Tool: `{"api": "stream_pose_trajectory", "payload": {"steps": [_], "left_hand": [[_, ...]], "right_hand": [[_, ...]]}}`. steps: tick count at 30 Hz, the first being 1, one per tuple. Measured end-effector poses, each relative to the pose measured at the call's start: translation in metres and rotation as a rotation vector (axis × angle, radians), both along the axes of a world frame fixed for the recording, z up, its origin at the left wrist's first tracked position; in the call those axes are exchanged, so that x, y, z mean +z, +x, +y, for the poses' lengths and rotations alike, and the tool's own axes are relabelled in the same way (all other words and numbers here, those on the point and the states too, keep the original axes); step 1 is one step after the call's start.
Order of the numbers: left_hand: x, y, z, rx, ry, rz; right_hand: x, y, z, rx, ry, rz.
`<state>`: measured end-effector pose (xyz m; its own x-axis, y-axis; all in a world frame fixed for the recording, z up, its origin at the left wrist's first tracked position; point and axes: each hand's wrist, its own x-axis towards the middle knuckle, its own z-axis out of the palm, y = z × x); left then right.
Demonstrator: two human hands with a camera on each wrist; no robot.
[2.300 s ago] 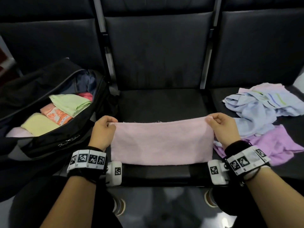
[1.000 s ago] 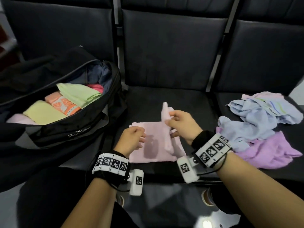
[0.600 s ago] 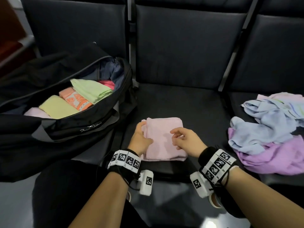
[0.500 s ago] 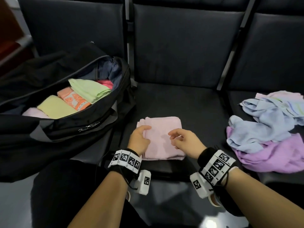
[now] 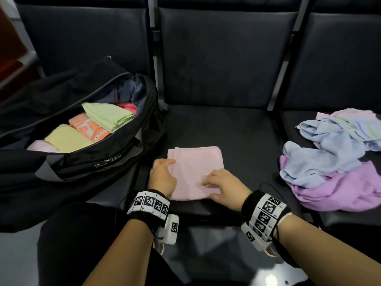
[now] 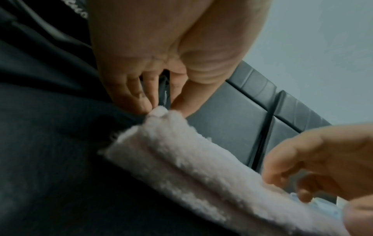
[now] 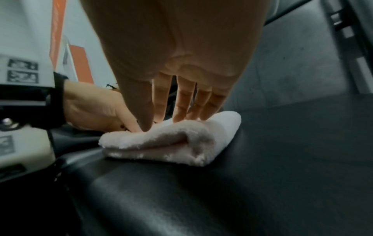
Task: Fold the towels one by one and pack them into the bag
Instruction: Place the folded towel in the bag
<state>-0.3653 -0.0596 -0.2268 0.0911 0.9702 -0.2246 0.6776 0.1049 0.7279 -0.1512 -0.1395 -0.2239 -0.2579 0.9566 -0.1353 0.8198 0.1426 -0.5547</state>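
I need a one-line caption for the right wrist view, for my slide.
Right hand presses straight fingers on a folded pale pink terry towel on a black padded seat.

Dim, soft light; blurred wrist views

Head looks down; wrist cameras share towel [image 5: 195, 172] closely.

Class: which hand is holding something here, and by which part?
The left hand pinches the folded pink towel at its left edge; the right hand only presses flat on top.
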Motion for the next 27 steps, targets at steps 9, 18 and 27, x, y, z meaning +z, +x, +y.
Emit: {"api": "stream_pose_trajectory", "payload": {"steps": [9, 18, 27], "left_hand": [[0.006, 0.027, -0.021, -0.365, -0.025, 0.191], [0.0, 0.03, -0.017, -0.474, 0.188, 0.439], [0.0, 0.013, -0.004, -0.425, 0.189, 0.281]], "right_hand": [[-0.021, -0.007, -0.001, 0.008, 0.1, -0.309], [0.005, 0.019, 0.013, -0.305, 0.033, 0.201], [-0.006, 0.018, -0.003, -0.08, -0.025, -0.017]]}}
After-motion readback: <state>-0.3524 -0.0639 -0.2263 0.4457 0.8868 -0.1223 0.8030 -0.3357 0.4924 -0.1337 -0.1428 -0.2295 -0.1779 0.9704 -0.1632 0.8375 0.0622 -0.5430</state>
